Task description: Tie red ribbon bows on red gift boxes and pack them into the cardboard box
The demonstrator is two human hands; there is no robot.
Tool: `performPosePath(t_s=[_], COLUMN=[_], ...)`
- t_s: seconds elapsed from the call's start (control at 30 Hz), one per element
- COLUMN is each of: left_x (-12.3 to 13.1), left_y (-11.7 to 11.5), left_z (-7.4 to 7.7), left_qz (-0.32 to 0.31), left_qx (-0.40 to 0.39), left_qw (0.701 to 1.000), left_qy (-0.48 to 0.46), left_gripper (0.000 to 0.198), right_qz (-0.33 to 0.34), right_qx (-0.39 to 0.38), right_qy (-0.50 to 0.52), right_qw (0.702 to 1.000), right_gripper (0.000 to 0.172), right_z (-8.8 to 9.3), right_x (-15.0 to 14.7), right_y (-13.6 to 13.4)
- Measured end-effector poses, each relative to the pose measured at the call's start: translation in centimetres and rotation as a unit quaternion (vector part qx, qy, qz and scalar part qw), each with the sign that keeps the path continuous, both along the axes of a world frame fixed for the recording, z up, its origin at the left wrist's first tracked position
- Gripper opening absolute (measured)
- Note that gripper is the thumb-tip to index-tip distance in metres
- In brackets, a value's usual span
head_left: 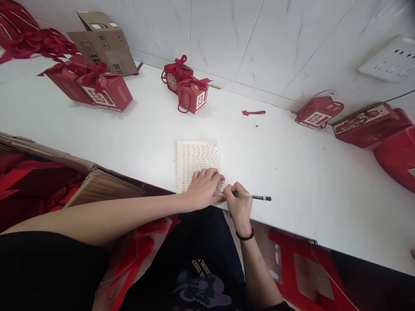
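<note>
A sheet of paper (198,159) covered in rows of small handwriting lies near the front edge of the white table (292,164). My left hand (205,189) rests flat on the paper's lower part, fingers slightly spread. Just to its right, my right hand (239,203) grips a pen (254,197), whose tip meets the paper's lower right corner while its far end points right. A black band circles my right wrist.
Red gift boxes with ribbons stand at the back left (97,86), the back centre (186,86) and the right (319,113). A brown cardboard box (103,41) leans on the tiled wall. An open carton (58,177) with red sheets sits at my left. A red stool (301,272) stands under the table.
</note>
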State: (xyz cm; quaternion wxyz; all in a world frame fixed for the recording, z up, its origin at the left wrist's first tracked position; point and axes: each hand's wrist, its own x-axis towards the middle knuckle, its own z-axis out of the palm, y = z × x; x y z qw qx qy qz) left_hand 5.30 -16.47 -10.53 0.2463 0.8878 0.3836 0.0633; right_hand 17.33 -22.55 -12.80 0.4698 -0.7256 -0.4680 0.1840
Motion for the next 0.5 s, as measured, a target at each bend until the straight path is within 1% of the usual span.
performPosePath(t_s=[0.1,0.23,0.37,0.43,0.5], left_x=[-0.01,-0.08,0.02,0.13,0.10], left_y=[0.07,0.12,-0.25,-0.13,0.71], left_z=[0.11,-0.06,-0.25,-0.18,0.25], left_qz=[0.000,0.004,0.016,0.018,0.006], left_qx=[-0.006,-0.009,-0.014,-0.034,-0.048], left_qw=[1.000,1.000,1.000,0.999,0.999], left_qy=[-0.001,-0.008,-0.018,-0.020,-0.015], left_gripper=[0.045,0.047,0.050,0.054,0.061], right_qz=[-0.009,-0.033,-0.069,-0.064,-0.048], right_qx=[-0.004,-0.005,0.040,0.064,0.043], right_qy=[0.014,0.050,0.104,0.133,0.136], right_qw=[1.000,0.998,0.991,0.987,0.989], right_gripper=[0.032,0.033,0.033,0.034,0.038], right_z=[0.01,0.45,0.93,0.92,0.63], right_x=[-0.03,0.04,0.33,0.48,0.55], right_y=[-0.07,-0.34,-0.75,-0.90,-0.96])
